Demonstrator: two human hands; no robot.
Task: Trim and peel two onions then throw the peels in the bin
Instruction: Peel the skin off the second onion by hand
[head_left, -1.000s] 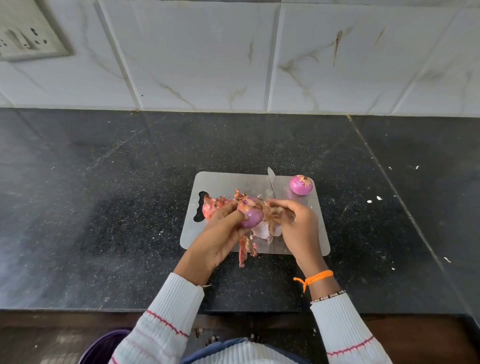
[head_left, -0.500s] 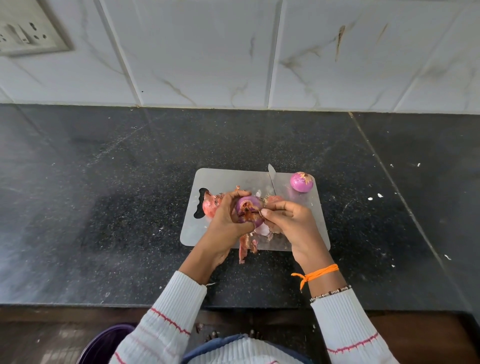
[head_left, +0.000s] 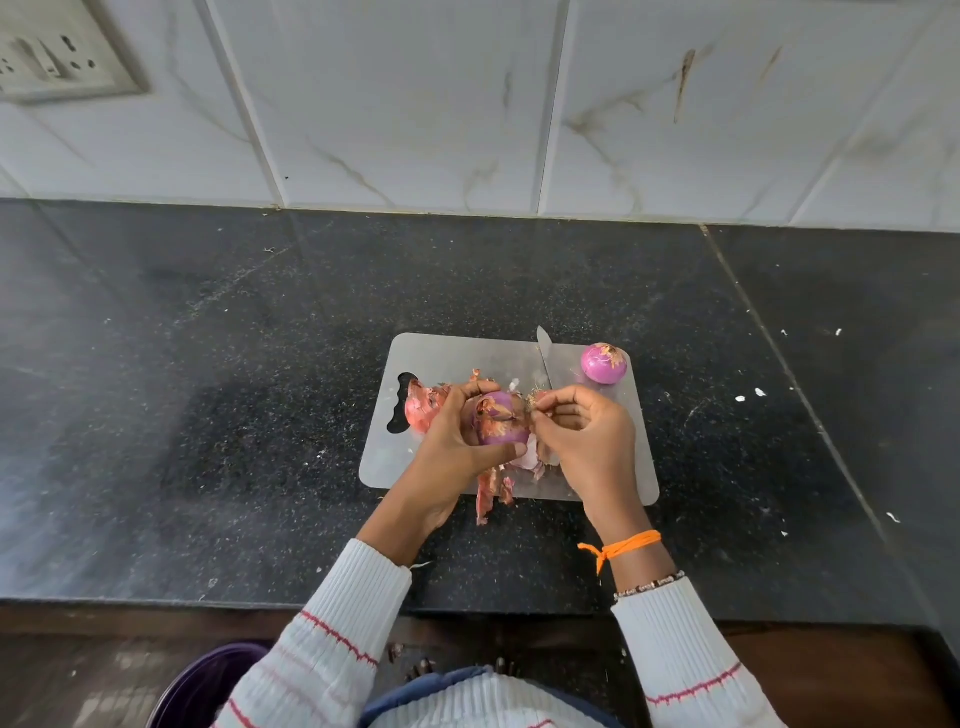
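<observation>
- The dark surface (head_left: 208, 415) stretches out on every side of the hands.
- A grey board (head_left: 457, 358) lies under both hands.
- The left hand (head_left: 447, 441) curls round an onion (head_left: 501, 421), thumb below it and fingers over its top, holding it above the board.
- The right hand (head_left: 587, 436) touches that onion's right side, fingertips pinched on a scrap of skin.
- Peels (head_left: 423, 410) lie left of the left hand; more hang below the onion, over the board's near edge.
- A second onion (head_left: 602, 364) sits on the board beyond the right hand.
- A knife (head_left: 544, 353) lies beyond the hands, mostly hidden.
</observation>
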